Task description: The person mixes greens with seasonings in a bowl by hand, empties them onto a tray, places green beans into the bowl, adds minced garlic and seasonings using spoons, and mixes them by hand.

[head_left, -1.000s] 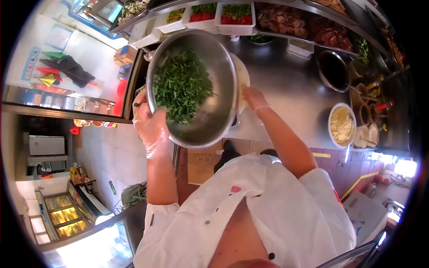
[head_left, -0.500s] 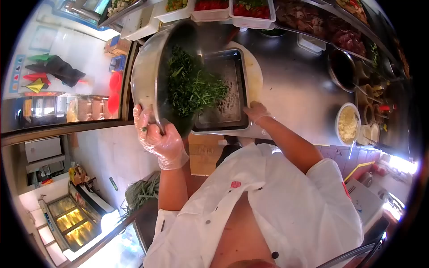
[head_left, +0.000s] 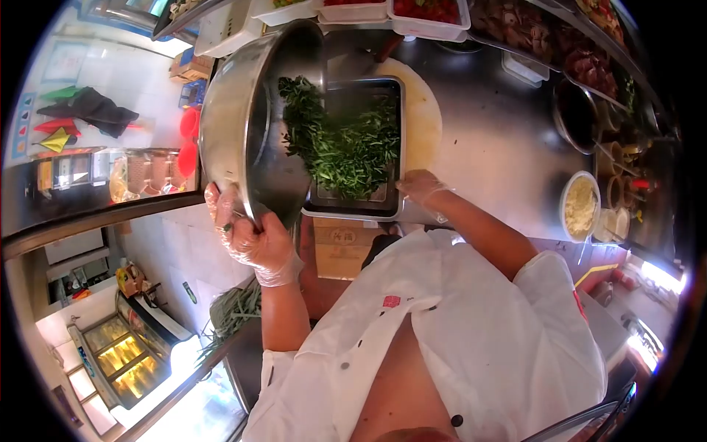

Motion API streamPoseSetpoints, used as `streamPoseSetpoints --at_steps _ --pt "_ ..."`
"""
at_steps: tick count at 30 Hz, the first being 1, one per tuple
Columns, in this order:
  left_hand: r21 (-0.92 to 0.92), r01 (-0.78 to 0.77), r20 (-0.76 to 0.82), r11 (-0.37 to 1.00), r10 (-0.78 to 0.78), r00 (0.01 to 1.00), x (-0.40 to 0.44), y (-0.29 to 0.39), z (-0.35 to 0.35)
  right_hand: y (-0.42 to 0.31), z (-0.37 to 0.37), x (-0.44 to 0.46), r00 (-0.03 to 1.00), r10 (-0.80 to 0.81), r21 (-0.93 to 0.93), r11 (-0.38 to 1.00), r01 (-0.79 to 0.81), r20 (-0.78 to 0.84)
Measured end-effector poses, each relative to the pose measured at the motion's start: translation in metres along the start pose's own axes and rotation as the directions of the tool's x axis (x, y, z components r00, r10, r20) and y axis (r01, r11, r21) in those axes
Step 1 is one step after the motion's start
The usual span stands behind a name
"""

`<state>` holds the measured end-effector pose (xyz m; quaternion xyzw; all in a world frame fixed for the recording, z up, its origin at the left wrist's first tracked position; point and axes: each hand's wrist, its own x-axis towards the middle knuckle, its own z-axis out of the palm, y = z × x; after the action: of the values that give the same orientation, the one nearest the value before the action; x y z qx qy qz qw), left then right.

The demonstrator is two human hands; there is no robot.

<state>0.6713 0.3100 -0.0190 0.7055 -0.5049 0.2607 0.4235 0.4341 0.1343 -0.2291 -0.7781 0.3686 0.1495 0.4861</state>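
Observation:
In a clear plastic glove, my left hand (head_left: 254,239) grips the rim of a large metal bowl (head_left: 228,110), which is tipped steeply onto its side. Chopped green leaves (head_left: 353,151) spill from the bowl's mouth into a rectangular metal tray (head_left: 353,214). Some greens still cling along the bowl's inner side. My right hand (head_left: 421,188), also gloved, is closed at the tray's near right edge, its fingertips partly hidden. Beneath the tray lies a round pale cutting board (head_left: 423,110).
White tubs of cut vegetables (head_left: 431,15) line the back, beside trays of meat (head_left: 508,26). To the right are a dark-filled bowl (head_left: 576,114) and a white bowl of pale minced food (head_left: 580,206). A cardboard box (head_left: 342,247) sits below the counter edge.
Much of the greens has slid out of the bowl and now covers most of the tray bottom. The bowl has tipped further and shifted slightly left. My right hand stays at the tray edge.

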Motion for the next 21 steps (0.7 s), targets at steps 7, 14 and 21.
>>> streamPoseSetpoints --at_steps 7,14,21 --pt "0.123 0.187 0.037 0.975 -0.192 0.981 0.01 0.0 -0.022 -0.014 -0.029 0.002 0.987 0.005 -0.253 0.966 -0.047 -0.162" --pt "0.008 0.192 0.001 0.981 -0.192 0.981 0.0 -0.013 -0.03 -0.086 -0.068 0.003 0.788 -0.53 -0.312 0.841 0.442 -0.314" --pt "-0.148 0.347 0.045 0.926 -0.344 0.938 0.022 -0.017 -0.038 -0.285 -0.111 -0.006 -0.228 -0.953 -0.453 -0.296 0.841 0.201"
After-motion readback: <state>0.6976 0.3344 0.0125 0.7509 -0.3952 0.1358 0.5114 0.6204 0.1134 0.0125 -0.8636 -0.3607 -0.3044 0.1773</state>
